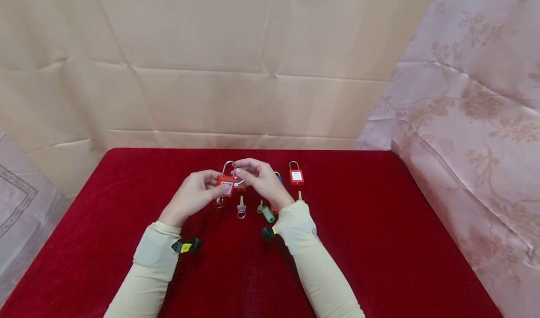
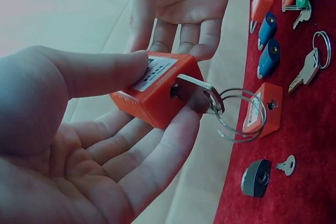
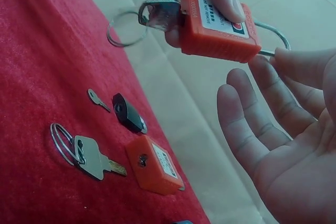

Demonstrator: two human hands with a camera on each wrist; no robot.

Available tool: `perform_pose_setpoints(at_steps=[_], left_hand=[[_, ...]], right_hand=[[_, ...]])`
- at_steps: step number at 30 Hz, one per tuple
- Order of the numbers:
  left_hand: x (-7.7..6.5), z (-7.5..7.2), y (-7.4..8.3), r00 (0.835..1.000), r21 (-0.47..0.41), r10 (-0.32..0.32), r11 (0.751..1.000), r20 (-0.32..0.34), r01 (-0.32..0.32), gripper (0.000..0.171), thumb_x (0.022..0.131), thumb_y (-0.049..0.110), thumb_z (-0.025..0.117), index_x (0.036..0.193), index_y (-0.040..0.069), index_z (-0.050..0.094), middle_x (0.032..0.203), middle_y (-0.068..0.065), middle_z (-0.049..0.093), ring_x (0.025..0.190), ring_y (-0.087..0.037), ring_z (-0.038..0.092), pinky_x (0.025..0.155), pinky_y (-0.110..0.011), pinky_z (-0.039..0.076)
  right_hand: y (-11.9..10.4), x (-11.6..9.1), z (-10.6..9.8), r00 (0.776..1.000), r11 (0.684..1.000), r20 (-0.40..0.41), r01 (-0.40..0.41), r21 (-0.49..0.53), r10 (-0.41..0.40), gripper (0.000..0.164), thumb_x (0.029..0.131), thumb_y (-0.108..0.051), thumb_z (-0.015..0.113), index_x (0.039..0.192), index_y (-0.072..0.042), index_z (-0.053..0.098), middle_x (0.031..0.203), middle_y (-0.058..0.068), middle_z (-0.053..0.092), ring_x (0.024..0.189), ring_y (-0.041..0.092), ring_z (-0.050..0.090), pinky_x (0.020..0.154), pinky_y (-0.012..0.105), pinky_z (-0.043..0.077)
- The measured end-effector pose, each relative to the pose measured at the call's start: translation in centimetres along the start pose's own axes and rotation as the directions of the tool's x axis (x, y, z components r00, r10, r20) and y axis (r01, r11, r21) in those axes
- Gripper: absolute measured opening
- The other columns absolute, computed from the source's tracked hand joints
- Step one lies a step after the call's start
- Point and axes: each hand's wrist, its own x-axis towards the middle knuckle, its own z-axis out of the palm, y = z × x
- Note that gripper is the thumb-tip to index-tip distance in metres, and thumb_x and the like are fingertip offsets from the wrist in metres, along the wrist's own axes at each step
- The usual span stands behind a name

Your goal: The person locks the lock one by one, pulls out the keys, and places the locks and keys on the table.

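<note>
My left hand (image 1: 190, 197) holds a red padlock (image 2: 149, 103) up off the table, thumb on its white label and fingers beneath it. A key (image 2: 199, 88) sits in the keyhole at the padlock's bottom, with a split ring (image 2: 262, 121) hanging from it. On the other side, my right hand (image 1: 266, 183) pinches the metal shackle (image 3: 283, 36) near the padlock body between thumb and fingertips. A second red padlock (image 3: 152, 166) stands on the table just beyond, with a ringed key (image 3: 90, 157) lying in front of it.
A black padlock (image 2: 256, 178) and its small key (image 2: 286, 166) lie at the left. Two blue padlocks (image 2: 269, 59) and another red padlock (image 1: 296, 175) stand to the right, near keys with green (image 1: 267, 214) and orange tags. Red cloth (image 1: 371, 243) covers the table; curtains hang behind.
</note>
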Motion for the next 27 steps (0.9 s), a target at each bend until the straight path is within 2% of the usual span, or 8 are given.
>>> perform_pose_setpoints(at_steps=[4,10,12,19,22,27], left_hand=[[-0.01,-0.14,0.01,0.999,0.019,0.003,1.000,-0.046,-0.002,0.033,0.094,0.019,0.074,0.121,0.001,0.067,0.104,-0.011,0.073,0.090,-0.030,0.071,0.077,-0.035,0.053],[0.03,-0.21,0.12,0.994,0.076,0.046,0.996,-0.097,-0.038,0.036,0.094,0.021,0.074,0.124,0.001,0.068,0.108,-0.011,0.073,0.092,-0.024,0.067,0.079,-0.037,0.052],[0.07,-0.22,0.17,0.993,0.072,0.057,0.996,-0.106,-0.049,0.036,0.093,0.019,0.075,0.123,0.001,0.069,0.107,-0.011,0.074,0.092,-0.024,0.068,0.079,-0.037,0.053],[0.14,-0.25,0.28,0.994,0.023,0.030,0.999,-0.105,-0.028,0.039,0.095,0.016,0.073,0.128,-0.002,0.066,0.112,-0.015,0.073,0.093,-0.024,0.069,0.081,-0.036,0.056],[0.10,-0.32,0.38,0.995,-0.002,0.018,1.000,-0.099,-0.019,0.039,0.097,0.015,0.070,0.131,-0.002,0.064,0.115,-0.016,0.072,0.095,-0.026,0.069,0.084,-0.041,0.056],[0.06,-0.36,0.48,0.995,0.001,0.041,0.999,-0.095,-0.041,0.041,0.099,0.013,0.066,0.135,-0.006,0.060,0.121,-0.021,0.069,0.099,-0.029,0.070,0.086,-0.038,0.057]], right_hand=[[0.05,-0.07,-0.06,1.000,1.000,0.020,-0.022,0.001,0.022,0.035,0.102,-0.010,0.062,0.131,0.008,0.058,0.118,0.018,0.068,0.109,0.052,0.061,0.092,0.060,0.051],[0.01,-0.22,-0.06,0.997,0.998,0.054,-0.061,-0.012,0.062,0.040,0.102,-0.013,0.063,0.137,0.006,0.057,0.125,0.015,0.066,0.099,0.026,0.069,0.093,0.059,0.051],[0.00,-0.23,-0.07,0.996,0.998,0.062,-0.067,-0.012,0.067,0.041,0.102,-0.014,0.063,0.138,0.005,0.057,0.126,0.015,0.066,0.098,0.023,0.069,0.093,0.056,0.053],[0.00,-0.21,-0.15,0.994,0.996,0.069,-0.087,-0.006,0.087,0.040,0.101,-0.015,0.065,0.137,0.002,0.059,0.122,0.015,0.068,0.096,0.021,0.070,0.089,0.042,0.057],[-0.02,-0.21,-0.09,0.993,0.996,0.074,-0.092,0.003,0.091,0.041,0.100,-0.013,0.065,0.138,0.001,0.059,0.122,0.015,0.068,0.097,0.020,0.070,0.090,0.043,0.057],[0.00,-0.17,0.06,0.993,0.996,0.075,-0.092,0.020,0.091,0.042,0.099,-0.008,0.065,0.139,0.002,0.057,0.123,0.018,0.067,0.098,0.019,0.070,0.090,0.047,0.056]])
